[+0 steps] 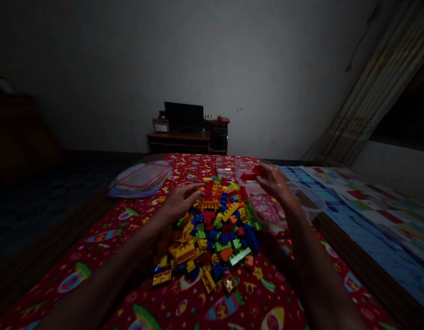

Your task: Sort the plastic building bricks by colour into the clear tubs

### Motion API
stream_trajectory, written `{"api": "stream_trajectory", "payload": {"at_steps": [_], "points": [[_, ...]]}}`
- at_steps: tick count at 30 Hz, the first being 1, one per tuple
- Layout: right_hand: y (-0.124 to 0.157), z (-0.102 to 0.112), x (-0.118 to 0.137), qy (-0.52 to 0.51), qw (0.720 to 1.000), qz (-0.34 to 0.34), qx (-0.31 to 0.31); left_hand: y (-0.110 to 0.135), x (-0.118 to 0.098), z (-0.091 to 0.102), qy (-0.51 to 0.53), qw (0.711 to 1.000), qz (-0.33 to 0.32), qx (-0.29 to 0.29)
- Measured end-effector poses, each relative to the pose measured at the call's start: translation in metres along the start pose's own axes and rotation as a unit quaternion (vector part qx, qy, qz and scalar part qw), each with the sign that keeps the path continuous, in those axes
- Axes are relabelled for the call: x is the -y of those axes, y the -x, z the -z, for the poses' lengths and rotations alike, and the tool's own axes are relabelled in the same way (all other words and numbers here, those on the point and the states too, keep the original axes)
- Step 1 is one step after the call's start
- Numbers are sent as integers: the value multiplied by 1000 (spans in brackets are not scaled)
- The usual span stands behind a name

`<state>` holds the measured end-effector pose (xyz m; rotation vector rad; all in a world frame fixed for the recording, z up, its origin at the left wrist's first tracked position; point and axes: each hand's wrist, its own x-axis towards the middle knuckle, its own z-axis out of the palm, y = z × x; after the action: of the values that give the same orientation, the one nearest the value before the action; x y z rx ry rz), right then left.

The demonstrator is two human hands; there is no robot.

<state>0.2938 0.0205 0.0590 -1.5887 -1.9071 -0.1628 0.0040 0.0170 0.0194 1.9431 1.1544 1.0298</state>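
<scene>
A heap of coloured toy building blocks [215, 233] lies on a red patterned cloth [129, 220]. My left hand [180, 201] rests on the left side of the heap, fingers stretched toward the blocks, holding nothing that I can see. My right hand [272, 181] is raised at the heap's far right and pinches a red block [250, 175] over clear plastic containers [267, 208].
A stack of clear lids [141, 179] lies at the cloth's far left. More clear containers [227, 166] stand behind the heap. A checked blue mat [363, 206] lies to the right. A low desk with a dark screen [184, 118] stands at the far wall. The room is dim.
</scene>
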Motion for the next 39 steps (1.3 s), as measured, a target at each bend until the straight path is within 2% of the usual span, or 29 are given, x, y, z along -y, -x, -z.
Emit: {"api": "stream_trajectory", "payload": {"at_steps": [2,4,7,9,11,16,21,23,26,29,31,35,39], "points": [[0,5,-22,68,995,-58,35,1,3,-2,-70,997,-33,-14],[3,7,-37,127,982,-102,97,2,6,-4,-125,989,-76,-25],[5,6,-45,175,952,-141,207,0,13,-6,-183,972,-137,-48],[5,5,-43,178,939,-153,252,-3,19,-5,-213,961,-163,-67],[3,3,-36,173,943,-148,245,-8,25,-6,-242,952,-174,-76],[2,-11,-13,123,983,-60,122,-29,33,-17,-322,930,-164,-66],[9,-39,-3,46,988,51,137,-43,26,-31,-368,927,-65,-24],[11,-46,-2,27,987,75,139,-44,23,-31,-365,930,-44,-12],[8,-48,3,-4,989,57,134,-42,16,-24,-344,939,-27,-18],[-7,-47,19,-21,993,23,111,-41,7,-13,-308,951,-14,-30],[-23,-51,32,15,992,23,123,-42,2,-7,-290,956,-15,-50],[-54,-70,54,114,972,28,205,-42,-7,6,-275,954,0,-115],[-64,-90,61,130,955,20,266,-39,-8,21,-257,957,29,-135]]}}
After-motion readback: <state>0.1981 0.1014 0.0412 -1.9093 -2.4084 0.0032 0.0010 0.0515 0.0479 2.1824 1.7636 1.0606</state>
